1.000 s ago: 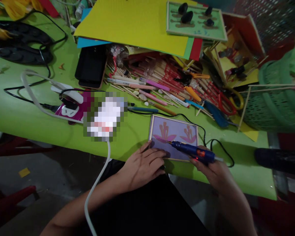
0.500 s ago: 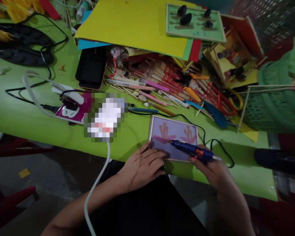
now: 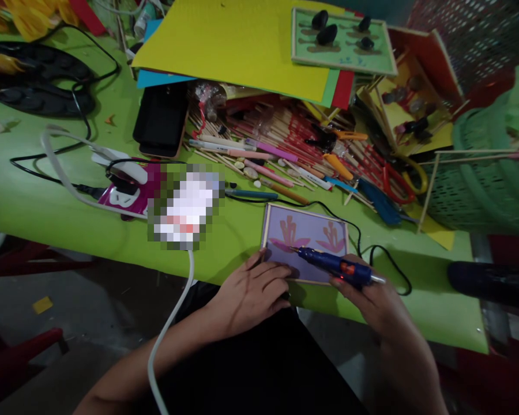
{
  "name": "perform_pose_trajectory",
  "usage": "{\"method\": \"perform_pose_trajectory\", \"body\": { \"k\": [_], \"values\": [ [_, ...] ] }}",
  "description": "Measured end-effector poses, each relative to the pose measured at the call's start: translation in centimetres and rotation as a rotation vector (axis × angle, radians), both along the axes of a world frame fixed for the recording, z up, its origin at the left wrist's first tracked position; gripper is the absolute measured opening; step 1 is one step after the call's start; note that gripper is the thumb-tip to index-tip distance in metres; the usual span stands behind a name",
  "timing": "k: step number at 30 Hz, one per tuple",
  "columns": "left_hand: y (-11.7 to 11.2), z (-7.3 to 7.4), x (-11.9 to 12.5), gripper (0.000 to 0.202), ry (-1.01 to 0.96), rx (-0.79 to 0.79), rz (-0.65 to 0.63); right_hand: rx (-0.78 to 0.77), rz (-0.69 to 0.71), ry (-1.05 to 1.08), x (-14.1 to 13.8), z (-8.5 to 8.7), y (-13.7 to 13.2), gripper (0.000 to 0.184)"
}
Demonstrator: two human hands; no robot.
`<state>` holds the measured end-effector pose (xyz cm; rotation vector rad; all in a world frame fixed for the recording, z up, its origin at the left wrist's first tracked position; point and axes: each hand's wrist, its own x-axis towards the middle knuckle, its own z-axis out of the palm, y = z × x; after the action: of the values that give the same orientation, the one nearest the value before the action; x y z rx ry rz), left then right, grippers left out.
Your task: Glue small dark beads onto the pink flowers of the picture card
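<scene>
A small purple picture (image 3: 298,265) edged with thin wooden sticks lies near the table's front edge. Two plant-like shapes with brown stems and pink leaves show on it. My left hand (image 3: 253,294) holds its lower left corner, fingers bent over the edge; the thumb is partly hidden. In my right hand (image 3: 374,300) is a blue glue gun (image 3: 335,265) with a small red light lit. Its metal tip points left, at the pink leaf of the left-hand shape; whether it touches I cannot tell. A black cord (image 3: 361,230) runs behind the picture.
Behind lie pens, sticks and scissors (image 3: 398,181) under coloured sheets (image 3: 242,46). A blurred-out phone (image 3: 188,207) with a white cable sits left, beside a purple power strip (image 3: 130,187). A green basket (image 3: 484,173) and a dark cylinder (image 3: 488,279) stand right.
The glue gun and my right hand have shifted very slightly left, the tip moving a little along the pink leaf. My left hand and the picture stay in place.
</scene>
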<state>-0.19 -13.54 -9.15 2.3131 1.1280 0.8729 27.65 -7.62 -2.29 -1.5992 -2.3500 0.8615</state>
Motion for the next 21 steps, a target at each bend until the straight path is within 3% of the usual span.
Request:
{"method": "perform_pose_trajectory", "body": {
  "k": [21],
  "values": [
    [-0.15, -0.1, 0.04, 0.016, -0.01, -0.023, -0.009, -0.044, -0.012, -0.002, 0.51, 0.22, -0.29, 0.023]
  ]
}}
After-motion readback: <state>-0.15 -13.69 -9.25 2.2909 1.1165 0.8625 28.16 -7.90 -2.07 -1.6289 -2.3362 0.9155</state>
